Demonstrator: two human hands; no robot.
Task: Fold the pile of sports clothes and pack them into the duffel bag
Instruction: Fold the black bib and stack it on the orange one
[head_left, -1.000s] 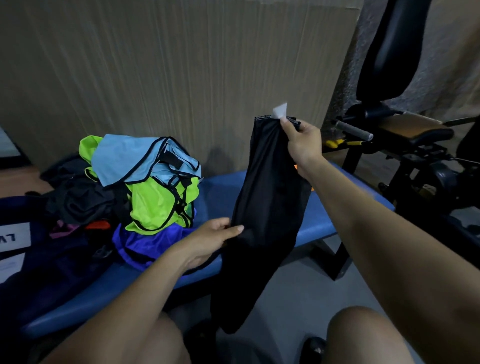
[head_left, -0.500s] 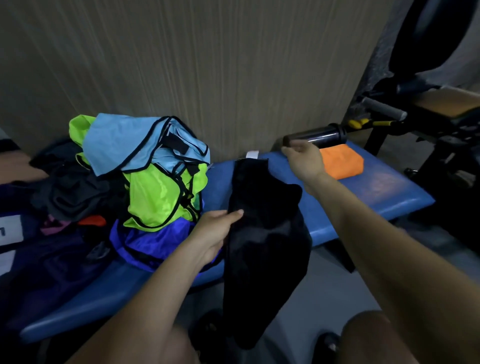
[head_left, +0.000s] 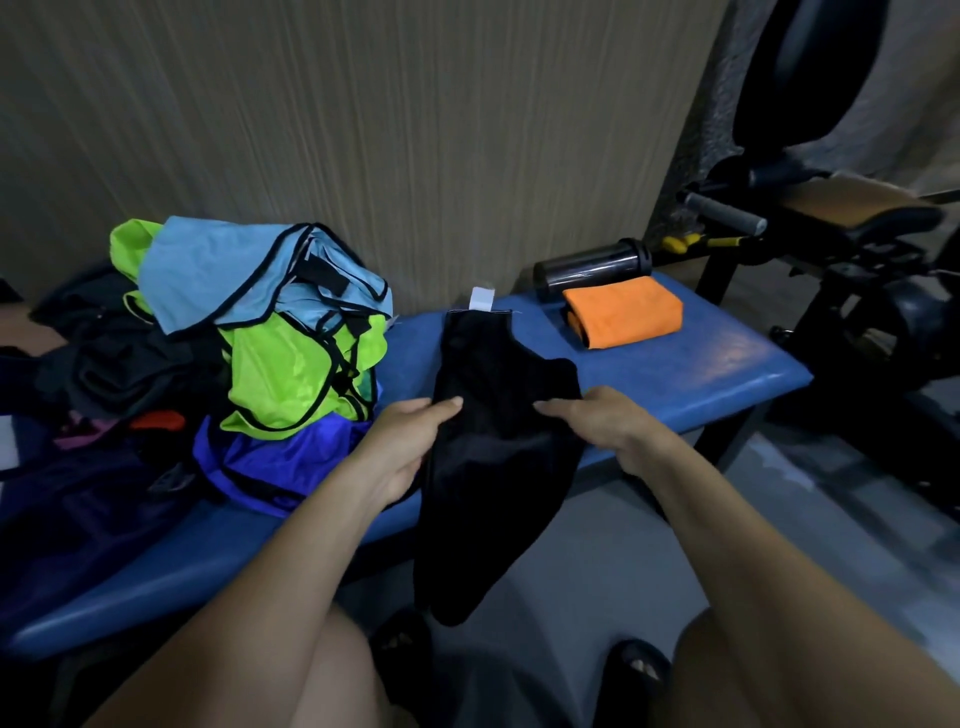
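The black garment (head_left: 498, 415) lies lengthwise on the blue tabletop (head_left: 701, 369), its hemmed end with a white tag (head_left: 481, 300) at 12 o'clock and its lower half hanging off the near edge at 6 o'clock toward the floor. The left hand (head_left: 410, 447) takes the garment's edge at 9 o'clock; its thumb lies on top of the cloth, its other fingers cannot be seen, and the grip looks like a pinch on that edge. The right hand (head_left: 597, 421) rests on the edge at 3 o'clock with fingers nearly straight and spread flat on the cloth.

The pile of sports clothes (head_left: 270, 338) sits at 9 o'clock of the garment, just beside it. A folded orange towel (head_left: 623, 312) and a dark bottle (head_left: 592, 266) lie at 1 o'clock, well apart from the hands. A dark bag (head_left: 78, 493) lies at the far left end; whether it is the duffel bag cannot be told.

Handling judgement: the garment appears thin, light and limp, with no stiffness to hold a crease. The hanging half will likely drag the cloth off the tabletop unless it is pinned. Recommended hold: both side edges at mid-length, then lift the hanging end up toward the tag.
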